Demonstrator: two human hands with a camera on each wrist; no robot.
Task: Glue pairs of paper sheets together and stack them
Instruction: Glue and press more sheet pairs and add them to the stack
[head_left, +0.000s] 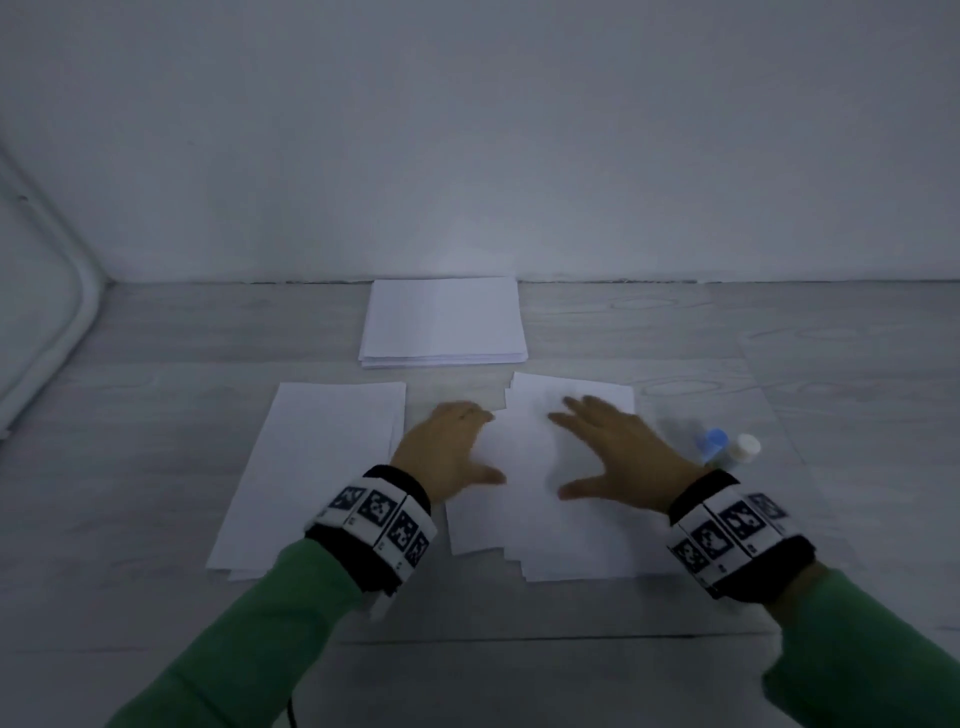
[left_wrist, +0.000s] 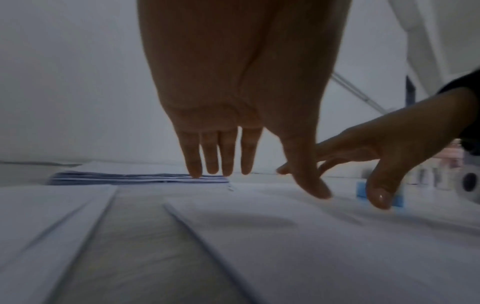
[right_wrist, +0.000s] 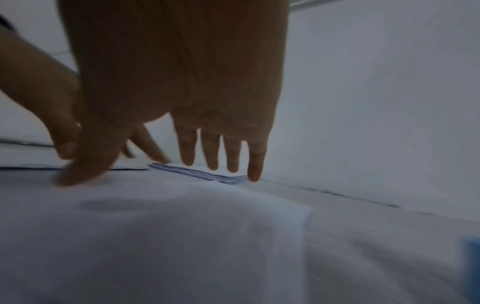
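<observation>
head view alone shows glue bottles (head_left: 730, 451) beside right hand (head_left: 621, 453).

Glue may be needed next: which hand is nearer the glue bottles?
Right. The right hand lies just left of the glue bottles; the left hand is farther left, across the sheets.

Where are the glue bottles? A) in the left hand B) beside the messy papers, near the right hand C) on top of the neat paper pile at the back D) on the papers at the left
B: the glue bottles stand on the table just beside the right hand, at the edge of the messy papers; the left hand holds nothing.
</observation>
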